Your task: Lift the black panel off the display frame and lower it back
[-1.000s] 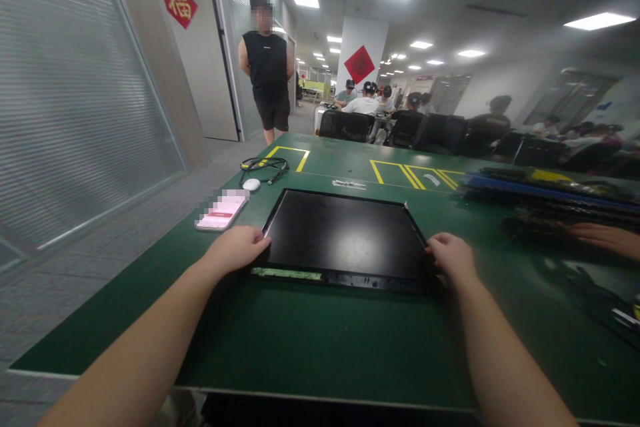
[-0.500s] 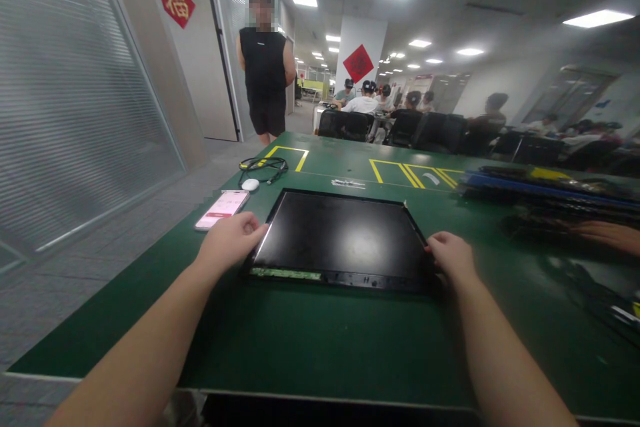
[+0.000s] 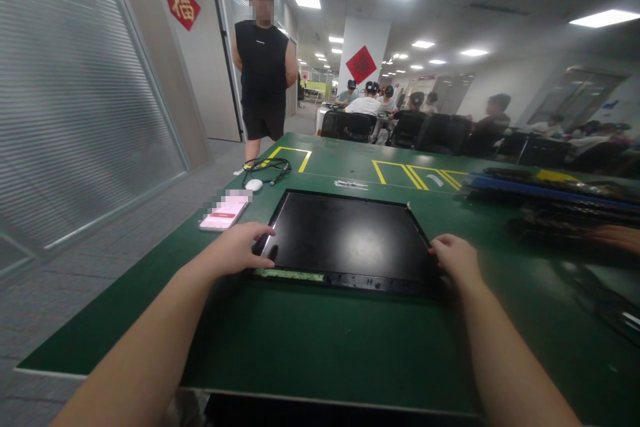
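A black flat display panel (image 3: 345, 233) lies face up on the green table, with a thin green circuit strip (image 3: 290, 275) bared along its near edge on the left. Over the panel's left edge is my left hand (image 3: 243, 247), thumb and forefinger spread apart above the border; whether the fingertips touch it I cannot tell. At the opposite side, my right hand (image 3: 456, 257) pinches the panel's right edge between thumb and bent fingers.
Left of the panel are a phone (image 3: 225, 211), a white rounded object (image 3: 254, 185) and a coiled black cable (image 3: 275, 168). Blurred dark panels (image 3: 550, 190) are stacked at right, near another person's hand (image 3: 617, 237). A person (image 3: 263, 73) stands beyond the table (image 3: 325, 340).
My left hand has opened from a pinch at the panel's left edge, thumb and forefinger now apart. My right hand stays on the right edge. The view has shifted slightly.
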Tool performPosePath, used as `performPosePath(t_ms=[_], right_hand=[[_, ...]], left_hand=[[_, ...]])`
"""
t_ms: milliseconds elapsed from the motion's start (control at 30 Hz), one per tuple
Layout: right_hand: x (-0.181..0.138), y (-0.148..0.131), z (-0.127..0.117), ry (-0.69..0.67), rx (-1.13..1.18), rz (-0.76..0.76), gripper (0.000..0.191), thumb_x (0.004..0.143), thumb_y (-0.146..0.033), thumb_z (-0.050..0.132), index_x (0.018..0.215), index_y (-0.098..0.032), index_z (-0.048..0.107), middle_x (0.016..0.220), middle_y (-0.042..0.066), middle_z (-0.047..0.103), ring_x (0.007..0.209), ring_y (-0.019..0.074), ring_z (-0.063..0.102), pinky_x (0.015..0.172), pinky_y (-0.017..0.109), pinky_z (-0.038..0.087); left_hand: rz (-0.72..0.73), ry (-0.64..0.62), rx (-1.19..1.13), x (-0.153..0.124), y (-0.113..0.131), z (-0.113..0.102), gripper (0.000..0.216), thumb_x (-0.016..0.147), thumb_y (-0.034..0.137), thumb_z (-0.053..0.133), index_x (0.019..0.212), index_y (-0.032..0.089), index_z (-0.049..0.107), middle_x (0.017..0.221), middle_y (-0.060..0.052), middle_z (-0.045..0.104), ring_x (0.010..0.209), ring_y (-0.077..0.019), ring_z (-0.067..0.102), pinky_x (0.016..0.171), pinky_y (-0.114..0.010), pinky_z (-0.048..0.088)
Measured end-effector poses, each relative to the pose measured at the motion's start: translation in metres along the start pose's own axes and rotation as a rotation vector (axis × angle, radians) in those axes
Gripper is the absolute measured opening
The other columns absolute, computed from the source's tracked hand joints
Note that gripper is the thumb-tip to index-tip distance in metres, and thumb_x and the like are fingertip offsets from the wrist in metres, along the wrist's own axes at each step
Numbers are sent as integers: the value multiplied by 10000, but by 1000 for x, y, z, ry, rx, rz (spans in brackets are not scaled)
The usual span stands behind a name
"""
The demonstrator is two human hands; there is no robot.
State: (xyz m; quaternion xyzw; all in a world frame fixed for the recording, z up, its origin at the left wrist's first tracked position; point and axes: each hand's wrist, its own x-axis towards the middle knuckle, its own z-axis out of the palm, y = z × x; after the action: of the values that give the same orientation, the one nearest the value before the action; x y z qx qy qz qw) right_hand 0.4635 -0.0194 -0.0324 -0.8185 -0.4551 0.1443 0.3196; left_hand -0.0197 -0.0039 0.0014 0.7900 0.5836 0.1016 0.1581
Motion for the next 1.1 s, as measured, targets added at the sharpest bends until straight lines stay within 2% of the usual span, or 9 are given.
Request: performPosePath(t_ms=[167, 400, 667, 833, 967, 1100], right_hand=[[-2, -2, -1, 5, 7, 2, 197, 771, -278, 554, 853, -192, 711, 789, 62, 753, 525, 157, 616, 531, 286, 506], [-2, -2, -1, 7, 8, -7, 195, 776, -285, 554, 851, -196, 710, 769, 58, 752, 516, 162, 617, 522, 288, 499], [-2, -3, -2, 5, 26, 8, 187, 776, -293, 565, 846, -195, 708, 764, 50, 752, 498, 148, 594, 504, 271, 480], [-1, -1, -1, -8, 28, 16, 201, 771, -300, 563, 859, -195, 709, 785, 55, 759, 505, 154, 600, 516, 280, 495], [3, 3, 1, -7, 16, 4, 222, 769, -313, 558, 882, -197, 711, 792, 58, 762, 496, 157, 597, 524, 289, 494], [5, 6, 3, 0, 25, -3, 232, 764, -324, 560, 876, -198, 719, 807, 62, 767, 514, 161, 605, 526, 287, 484]], left_hand=[[129, 13, 16, 2, -7, 2, 641, 656, 493, 804, 1241, 254, 698, 1466, -98, 591, 1284, -347, 582, 1039, -414, 469], [193, 9, 122, 2, -4, 1, 586, 721, 434, 791, 1267, 259, 669, 1427, -79, 619, 1255, -309, 606, 987, -378, 481], [249, 21, 106, 1, -2, 0, 489, 765, 445, 743, 1219, 272, 691, 1368, -58, 659, 1205, -289, 641, 973, -355, 485], [181, 69, 3, 4, -7, 4, 529, 742, 553, 717, 1178, 254, 710, 1336, -83, 664, 1110, -305, 671, 915, -381, 525], [93, 153, -59, 9, -13, 11, 535, 811, 593, 588, 1133, 187, 721, 1257, -147, 677, 943, -306, 694, 853, -425, 548], [20, 191, -8, 16, -22, 18, 537, 843, 531, 518, 1147, 142, 728, 1231, -196, 688, 1073, -353, 669, 961, -454, 512]])
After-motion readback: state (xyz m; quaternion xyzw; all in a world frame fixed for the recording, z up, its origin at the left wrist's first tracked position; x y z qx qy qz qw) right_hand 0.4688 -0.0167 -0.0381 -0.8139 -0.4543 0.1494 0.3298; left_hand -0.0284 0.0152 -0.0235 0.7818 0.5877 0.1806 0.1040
